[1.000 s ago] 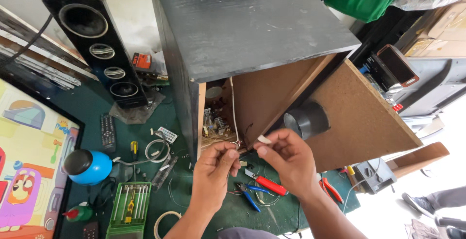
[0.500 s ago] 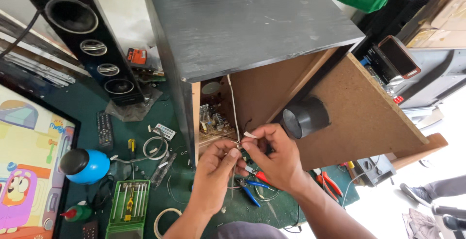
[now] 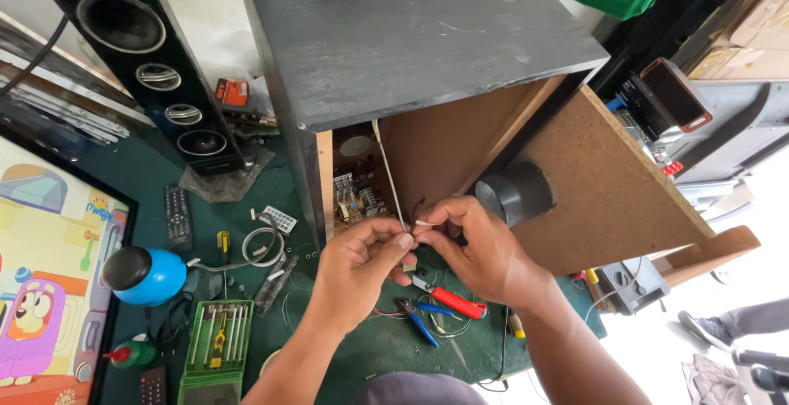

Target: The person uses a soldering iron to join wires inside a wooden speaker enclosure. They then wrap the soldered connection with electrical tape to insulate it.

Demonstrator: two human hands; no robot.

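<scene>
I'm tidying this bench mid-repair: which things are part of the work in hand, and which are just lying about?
In hand:
left hand
right hand
white wire, pinched by both
open speaker cabinet
circuit board inside

Lying about:
red-handled pliers
blue-handled cutters
green screwdriver set
tower speaker
remote control

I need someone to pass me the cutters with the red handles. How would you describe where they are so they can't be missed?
Start at the big black speaker cabinet lying open on the green bench. Just below the person's right hand lie the red-handled cutters. The pliers beside them have blue handles.
</scene>
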